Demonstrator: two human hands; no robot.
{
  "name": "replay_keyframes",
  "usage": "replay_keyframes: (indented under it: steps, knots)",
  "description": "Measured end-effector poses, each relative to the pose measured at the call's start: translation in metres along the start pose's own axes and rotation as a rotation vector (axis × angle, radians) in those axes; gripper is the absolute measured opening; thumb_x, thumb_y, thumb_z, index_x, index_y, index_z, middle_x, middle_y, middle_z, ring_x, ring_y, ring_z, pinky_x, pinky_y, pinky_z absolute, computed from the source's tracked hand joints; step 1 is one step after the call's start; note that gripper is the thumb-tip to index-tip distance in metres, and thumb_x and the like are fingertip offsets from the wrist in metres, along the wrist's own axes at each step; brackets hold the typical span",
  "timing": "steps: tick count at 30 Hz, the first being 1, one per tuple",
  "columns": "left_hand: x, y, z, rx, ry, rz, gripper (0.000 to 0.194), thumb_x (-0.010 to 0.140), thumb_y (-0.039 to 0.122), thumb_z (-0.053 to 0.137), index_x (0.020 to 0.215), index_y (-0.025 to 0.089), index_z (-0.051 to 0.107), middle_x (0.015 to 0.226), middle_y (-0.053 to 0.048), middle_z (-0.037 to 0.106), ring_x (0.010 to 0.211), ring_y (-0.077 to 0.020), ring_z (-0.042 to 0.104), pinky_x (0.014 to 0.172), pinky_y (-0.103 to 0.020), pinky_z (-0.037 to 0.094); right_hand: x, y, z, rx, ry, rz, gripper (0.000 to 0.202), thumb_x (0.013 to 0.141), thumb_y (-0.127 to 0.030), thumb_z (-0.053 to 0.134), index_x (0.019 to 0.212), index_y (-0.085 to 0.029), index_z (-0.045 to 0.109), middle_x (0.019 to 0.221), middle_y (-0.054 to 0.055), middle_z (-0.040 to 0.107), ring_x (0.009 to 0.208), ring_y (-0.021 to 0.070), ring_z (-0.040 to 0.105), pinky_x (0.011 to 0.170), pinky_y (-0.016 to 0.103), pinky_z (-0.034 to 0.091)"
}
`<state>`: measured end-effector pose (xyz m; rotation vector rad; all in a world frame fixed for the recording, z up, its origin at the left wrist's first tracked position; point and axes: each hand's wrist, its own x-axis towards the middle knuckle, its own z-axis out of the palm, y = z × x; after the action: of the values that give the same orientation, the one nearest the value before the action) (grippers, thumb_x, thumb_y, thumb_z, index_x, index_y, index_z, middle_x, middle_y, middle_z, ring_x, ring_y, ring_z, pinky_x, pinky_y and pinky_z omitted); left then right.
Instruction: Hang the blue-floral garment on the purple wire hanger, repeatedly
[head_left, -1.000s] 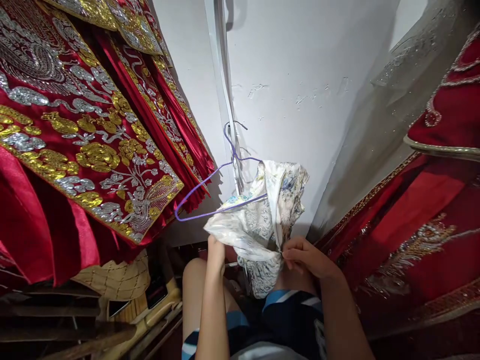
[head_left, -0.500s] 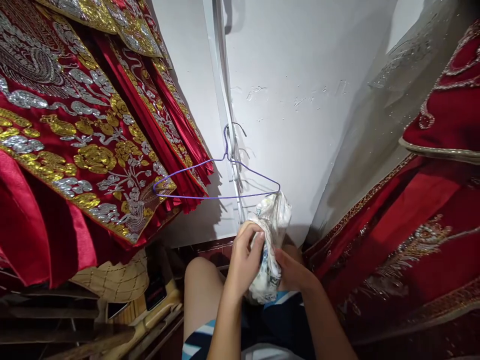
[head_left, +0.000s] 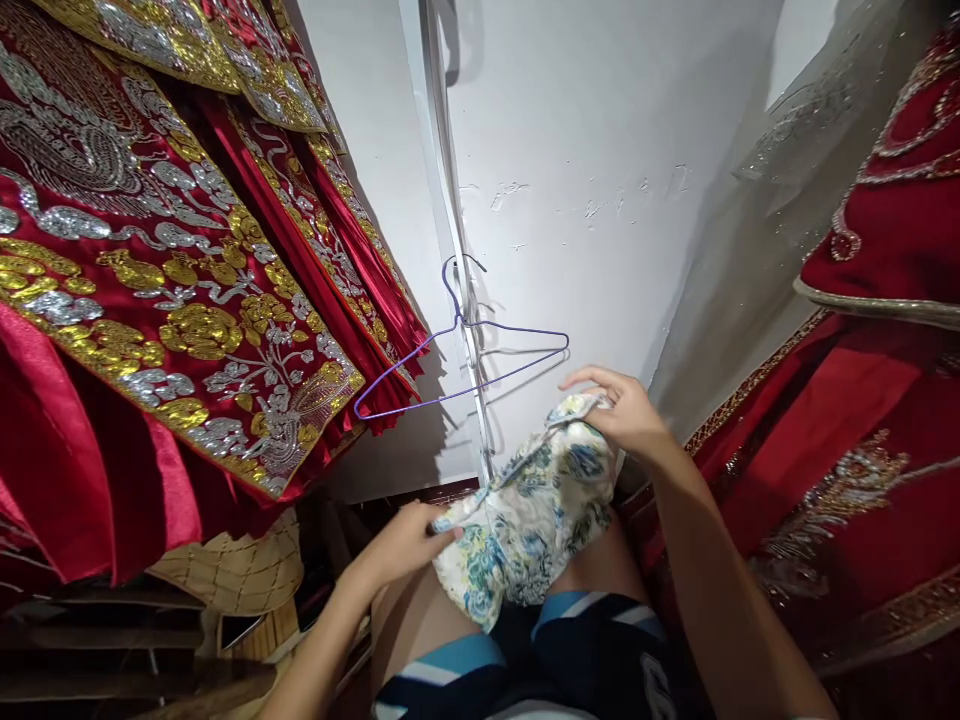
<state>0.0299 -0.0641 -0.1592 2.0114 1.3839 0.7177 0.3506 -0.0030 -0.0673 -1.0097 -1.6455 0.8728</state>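
A white garment with a blue, green and yellow flower print (head_left: 536, 510) is stretched between my hands above my lap; its exact kind I cannot make out. My left hand (head_left: 409, 540) pinches its left upper corner between thumb and fingers. At the upper right, my right hand (head_left: 619, 405) grips the other corner, the index finger reaching out past the cloth. Just beyond the cloth a purple wire hanger (head_left: 465, 395) hangs by its hook from a white upright strip (head_left: 442, 160) on the wall. Nothing is on the hanger, and it tilts down to the left.
Red garments with gold and silver embroidery (head_left: 202, 330) hang close on the left. A red beaded garment (head_left: 847, 420) and sheer fabric (head_left: 675, 340) hang on the right. Behind is a white wall (head_left: 585, 130). A yellowish woven chair back (head_left: 232, 565) stands lower left.
My hands have moved apart, spreading the bunched garment wide between them. The cloth has come away from the hanger's right end, and the hanger has swung and tilted.
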Motion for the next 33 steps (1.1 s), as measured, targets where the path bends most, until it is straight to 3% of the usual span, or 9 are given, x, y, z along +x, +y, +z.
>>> replay_keyframes:
  steps: [3, 5, 10, 17, 24, 26, 29, 31, 33]
  knots:
    - [-0.005, -0.005, -0.043, 0.269, 0.101, 0.037, 0.028, 0.085, 0.043, 0.057, 0.081, 0.021, 0.074, 0.091, -0.009, 0.074, 0.092, -0.0295, 0.067, 0.1, -0.044, 0.045, 0.037, 0.015, 0.024, 0.001, -0.029, -0.157, 0.047, 0.069, -0.014, 0.061, 0.114, -0.021, 0.068, 0.117, 0.007, 0.068, 0.102, 0.0234, 0.063, 0.083, 0.031, 0.05]
    - [-0.005, -0.003, -0.068, 0.325, 0.245, 0.077, 0.034, 0.087, 0.041, 0.05, 0.098, 0.021, 0.074, 0.117, -0.012, 0.071, 0.115, -0.0311, 0.061, 0.107, -0.045, 0.041, 0.059, 0.031, 0.047, 0.049, -0.049, -0.177, 0.041, 0.071, -0.019, 0.064, 0.112, -0.022, 0.069, 0.122, 0.007, 0.066, 0.114, 0.0229, 0.058, 0.094, 0.032, 0.046]
    - [0.009, 0.008, -0.102, 0.367, 0.457, 0.075, 0.037, 0.086, 0.043, 0.043, 0.083, 0.018, 0.07, 0.123, -0.015, 0.067, 0.119, -0.0315, 0.059, 0.105, -0.044, 0.044, 0.083, 0.064, 0.07, 0.088, -0.075, -0.132, 0.02, 0.078, -0.034, 0.06, 0.073, -0.016, 0.063, 0.073, 0.001, 0.062, 0.072, 0.0156, 0.055, 0.071, 0.028, 0.044]
    - [0.031, 0.024, -0.103, 0.42, 0.527, -0.078, 0.034, 0.086, 0.046, 0.041, 0.079, 0.019, 0.061, 0.085, -0.011, 0.069, 0.084, -0.0299, 0.064, 0.083, -0.04, 0.049, 0.055, 0.058, 0.045, 0.014, -0.05, -0.102, 0.029, 0.078, -0.034, 0.062, 0.058, -0.018, 0.046, 0.056, -0.006, 0.039, 0.056, 0.0097, 0.033, 0.055, 0.024, 0.026]
    - [0.058, 0.055, -0.099, 0.311, 0.602, 0.336, 0.022, 0.093, 0.029, 0.042, 0.107, 0.02, 0.055, 0.118, -0.011, 0.063, 0.112, -0.0244, 0.058, 0.098, -0.037, 0.043, 0.025, 0.038, 0.054, 0.011, -0.051, -0.109, 0.012, 0.077, -0.027, 0.059, 0.072, -0.017, 0.06, 0.06, -0.003, 0.05, 0.057, 0.0119, 0.044, 0.054, 0.023, 0.032]
    - [0.064, 0.057, -0.102, 0.278, 0.595, 0.342, 0.03, 0.093, 0.026, 0.041, 0.12, 0.019, 0.053, 0.116, -0.01, 0.064, 0.109, -0.0226, 0.06, 0.097, -0.036, 0.044, 0.021, 0.035, 0.043, -0.042, 0.107, -0.172, 0.032, 0.074, -0.022, 0.061, 0.105, -0.017, 0.066, 0.064, -0.004, 0.056, 0.059, 0.0138, 0.05, 0.058, 0.024, 0.038]
    - [0.066, 0.058, -0.106, 0.316, 0.541, 0.351, 0.035, 0.094, 0.024, 0.038, 0.123, 0.018, 0.057, 0.118, -0.009, 0.065, 0.111, -0.0227, 0.059, 0.098, -0.036, 0.044, 0.027, 0.035, 0.013, -0.124, 0.353, -0.195, 0.08, 0.069, -0.018, 0.065, 0.146, -0.016, 0.042, 0.07, -0.002, 0.062, 0.064, 0.0175, 0.058, 0.064, 0.027, 0.045]
    - [0.065, 0.06, -0.107, 0.341, 0.513, 0.364, 0.033, 0.096, 0.024, 0.038, 0.119, 0.018, 0.06, 0.117, -0.009, 0.066, 0.11, -0.0228, 0.06, 0.097, -0.036, 0.044, 0.036, 0.036, -0.009, -0.224, 0.39, -0.18, 0.076, 0.069, -0.018, 0.065, 0.143, -0.013, 0.048, 0.08, 0.004, 0.069, 0.073, 0.0207, 0.062, 0.069, 0.031, 0.048]
    - [0.063, 0.062, -0.107, 0.364, 0.56, 0.374, 0.03, 0.096, 0.026, 0.04, 0.114, 0.017, 0.062, 0.112, -0.009, 0.065, 0.107, -0.0227, 0.06, 0.096, -0.035, 0.045, 0.043, 0.031, -0.027, -0.334, 0.337, -0.163, 0.052, 0.07, -0.018, 0.062, 0.122, -0.012, 0.067, 0.089, 0.009, 0.072, 0.082, 0.0234, 0.064, 0.073, 0.032, 0.048]
